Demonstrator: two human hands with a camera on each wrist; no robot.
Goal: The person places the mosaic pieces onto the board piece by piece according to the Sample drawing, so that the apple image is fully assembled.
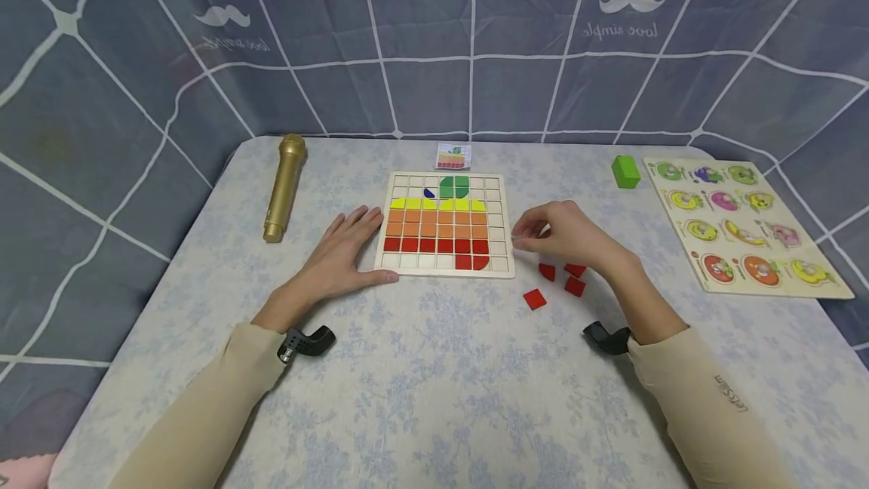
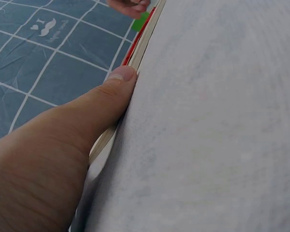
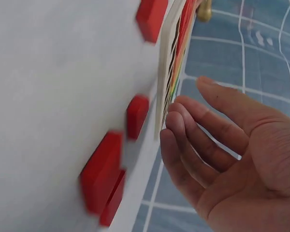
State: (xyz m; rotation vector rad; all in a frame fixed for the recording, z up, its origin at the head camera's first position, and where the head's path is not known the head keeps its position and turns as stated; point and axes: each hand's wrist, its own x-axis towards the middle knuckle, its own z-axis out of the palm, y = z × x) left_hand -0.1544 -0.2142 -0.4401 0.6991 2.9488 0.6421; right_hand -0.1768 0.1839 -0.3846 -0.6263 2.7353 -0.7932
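A wooden grid board (image 1: 498, 223) lies mid-table, filled with rows of yellow, orange and red tiles below a green leaf shape and a small blue piece. My left hand (image 1: 348, 253) rests at its left side with fingers spread, the thumb touching the near left corner. By the board's right edge is my right hand (image 1: 560, 232), its fingers bent and the thumb apart from them, with nothing between them in the right wrist view. Several loose red tiles (image 1: 535, 299) are scattered on the cloth below that hand, one with a rounded corner.
A small picture card (image 1: 452, 157) lies behind the board. To the left is a gold microphone-shaped object (image 1: 285, 189). A green block (image 1: 625, 172) stands at the back right beside a fruit puzzle board (image 1: 747, 229). Tile-patterned curtains (image 1: 434, 96) hang behind the table.
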